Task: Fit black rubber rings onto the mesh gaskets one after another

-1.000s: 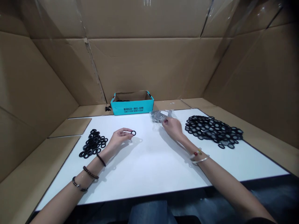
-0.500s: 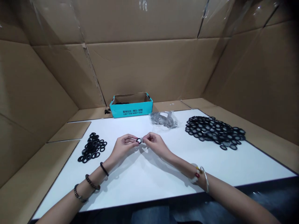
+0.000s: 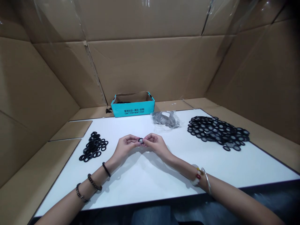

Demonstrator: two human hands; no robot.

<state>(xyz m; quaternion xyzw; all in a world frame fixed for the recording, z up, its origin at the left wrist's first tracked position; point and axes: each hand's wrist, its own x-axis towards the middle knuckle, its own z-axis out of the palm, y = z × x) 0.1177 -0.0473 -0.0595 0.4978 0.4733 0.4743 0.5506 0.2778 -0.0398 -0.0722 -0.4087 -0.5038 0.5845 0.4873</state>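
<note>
A small black ring [image 3: 141, 141] with a grey disc showing in its opening is held over the middle of the white tabletop [image 3: 140, 178]. My left hand [image 3: 127, 146] pinches the ring's left side between thumb and fingers. From the right, my right hand [image 3: 155, 143] is closed at the ring's other edge, its fingertips against the ring and disc. Black rings [image 3: 95, 144] with open centres lie in a loose pile to the left. On the right is a larger pile of black rings with grey centres [image 3: 215, 131].
Behind my hands lies a clear plastic bag [image 3: 166, 119] of grey pieces. A turquoise open box [image 3: 132, 109] with dark items inside stands at the back. Several small black pieces [image 3: 109, 110] are left of it. Cardboard walls [image 3: 145, 68] surround the table.
The grey disc, earlier at my right fingertips beside the open ring, now fills the ring's centre. My right hand has closed in slightly on the ring. The view has shifted a little.
</note>
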